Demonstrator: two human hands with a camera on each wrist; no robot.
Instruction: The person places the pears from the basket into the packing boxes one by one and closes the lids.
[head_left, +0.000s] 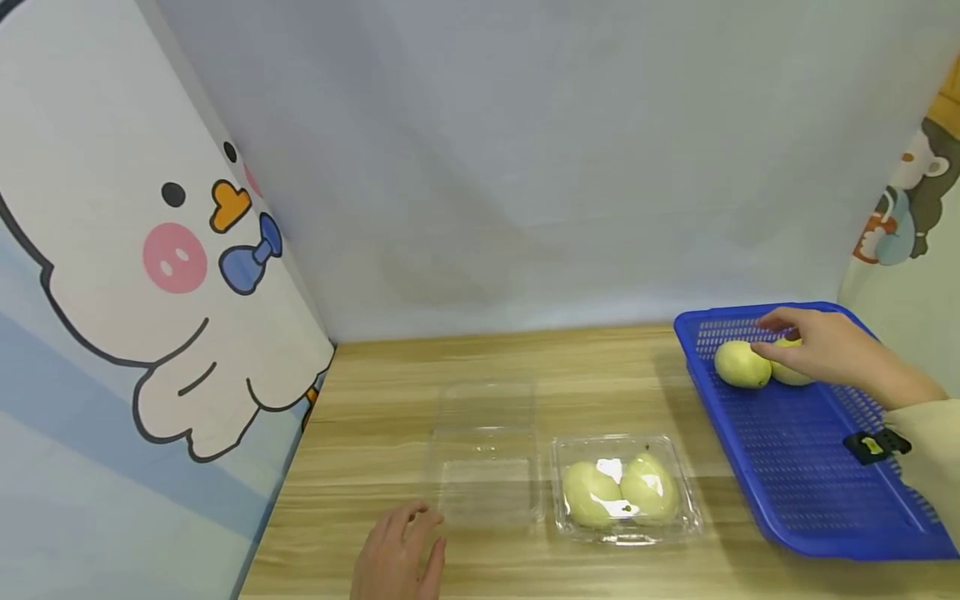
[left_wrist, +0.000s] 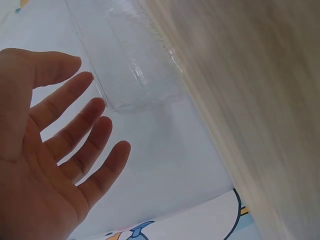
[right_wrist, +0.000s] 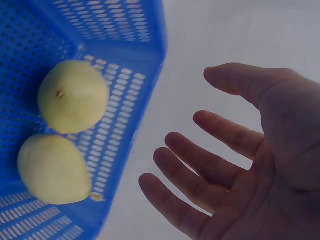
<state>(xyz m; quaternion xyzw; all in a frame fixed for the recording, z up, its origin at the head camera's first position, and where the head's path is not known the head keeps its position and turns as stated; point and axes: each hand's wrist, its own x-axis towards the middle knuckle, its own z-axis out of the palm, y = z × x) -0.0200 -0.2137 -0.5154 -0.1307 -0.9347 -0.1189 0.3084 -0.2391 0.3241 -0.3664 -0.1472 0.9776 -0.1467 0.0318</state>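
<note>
Two pale green pears lie side by side at the far end of a blue plastic basket point(head_left: 750, 500), the left pear point(head_left: 738, 365) and the right pear point(head_left: 792, 372). Over them hovers my right hand point(head_left: 832, 350), fingers loosely bent and apart, holding nothing; it partly hides the right pear in the head view. My left hand point(head_left: 397, 554) is relaxed and empty, near the front left corner of an opened clear plastic clamshell box point(head_left: 487, 492). Right of that box stands a closed clear clamshell point(head_left: 564, 442) with pears point(head_left: 592, 493) inside.
All of this stands on a wood-grain table point(head_left: 360, 433). A pale backdrop point(head_left: 525, 167) rises behind it, with a cartoon-printed panel point(head_left: 97, 275) on the left. The basket's raised rim borders the right side of the table.
</note>
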